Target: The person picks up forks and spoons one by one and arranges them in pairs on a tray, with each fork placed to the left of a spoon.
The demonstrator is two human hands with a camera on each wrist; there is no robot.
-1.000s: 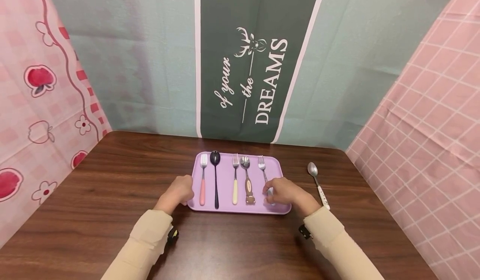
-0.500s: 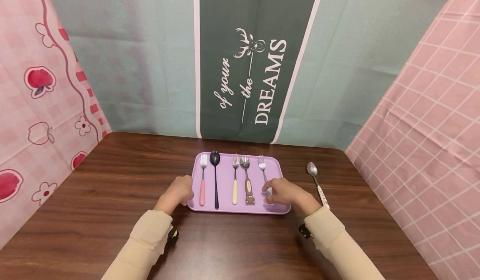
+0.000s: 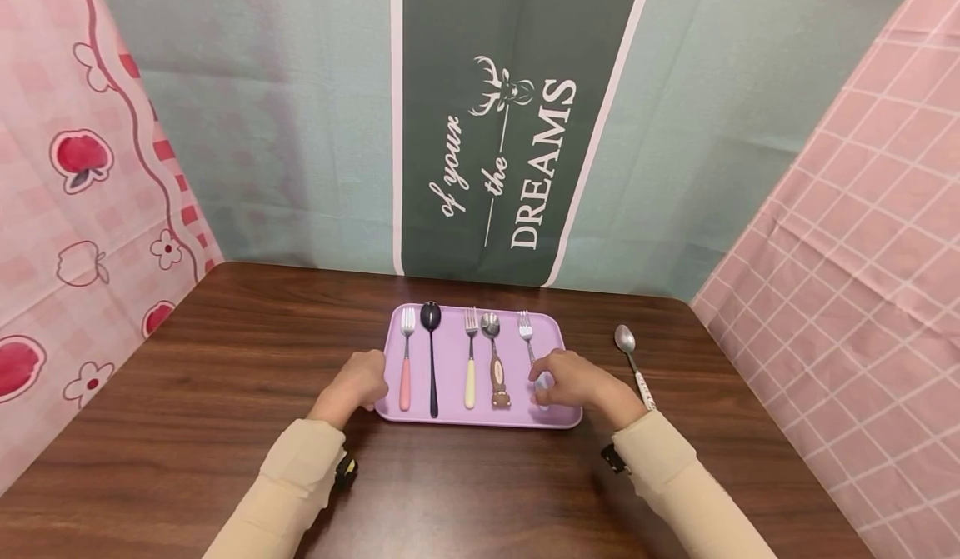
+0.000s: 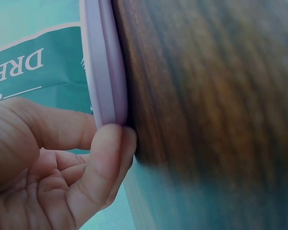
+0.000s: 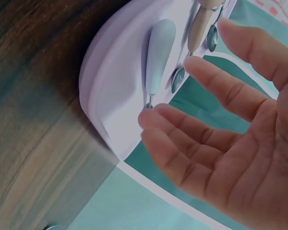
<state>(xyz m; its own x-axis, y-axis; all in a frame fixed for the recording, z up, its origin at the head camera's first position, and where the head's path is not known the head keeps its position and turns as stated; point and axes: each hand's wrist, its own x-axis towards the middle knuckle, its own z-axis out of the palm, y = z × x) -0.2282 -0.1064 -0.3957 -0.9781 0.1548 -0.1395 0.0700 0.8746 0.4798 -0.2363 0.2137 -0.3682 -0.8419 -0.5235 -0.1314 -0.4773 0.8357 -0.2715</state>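
Observation:
My left hand (image 3: 362,378) pinches the left rim of a lilac tray (image 3: 447,417); the left wrist view shows thumb and fingers on that rim (image 4: 103,72). Over the tray's right part hovers my right hand (image 3: 573,380), its fingers spread and loosely bent. Under it lies a fork (image 3: 527,330) with a pale blue handle (image 5: 161,57), partly hidden by the fingers in the head view. Also on the tray are a pink-handled fork (image 3: 406,376), a long black spoon (image 3: 432,359), a cream-handled fork (image 3: 470,376) and a spoon with a brown bear handle (image 3: 497,371).
A spoon with a white patterned handle (image 3: 626,342) lies on the dark wooden table (image 3: 480,492), right of the tray and partly behind my right forearm. Cloth hangings stand behind the table (image 3: 315,167) and along both sides.
My right hand has shifted slightly to the right over the blue-handled fork. My left hand and the tray have stayed in place.

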